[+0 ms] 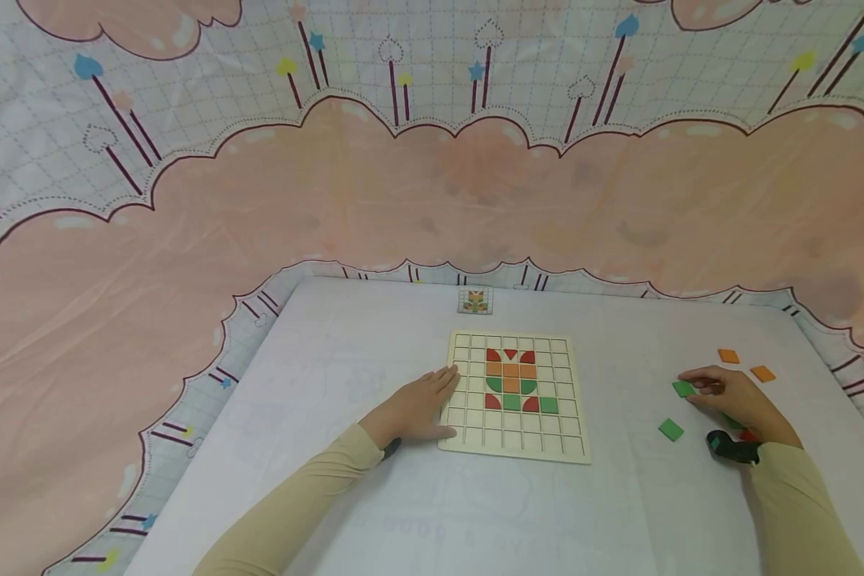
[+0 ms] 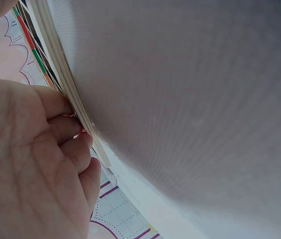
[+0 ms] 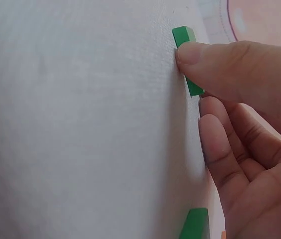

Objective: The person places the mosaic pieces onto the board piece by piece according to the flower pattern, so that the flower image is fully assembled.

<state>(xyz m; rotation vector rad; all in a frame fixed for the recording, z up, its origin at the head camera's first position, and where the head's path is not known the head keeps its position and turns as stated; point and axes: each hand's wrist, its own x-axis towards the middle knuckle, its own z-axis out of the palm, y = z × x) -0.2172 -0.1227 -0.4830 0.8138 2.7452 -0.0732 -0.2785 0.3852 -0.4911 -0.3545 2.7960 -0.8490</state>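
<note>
Backed by a pink-and-white printed drape point(image 1: 475, 192), the white surface point(image 1: 331, 344) is occupied centrally by a cream gridded board point(image 1: 554, 440). The board's left edge is touched by the extended fingers of the left hand point(image 1: 412, 408). Well right of the board, a green square tile point(image 1: 683, 389) is pinched by the right hand point(image 1: 738, 398), thumb against its thick, flat-sided edge. Red, orange and green pieces point(image 1: 511, 370), squares and curved shapes, are arranged on the board.
</note>
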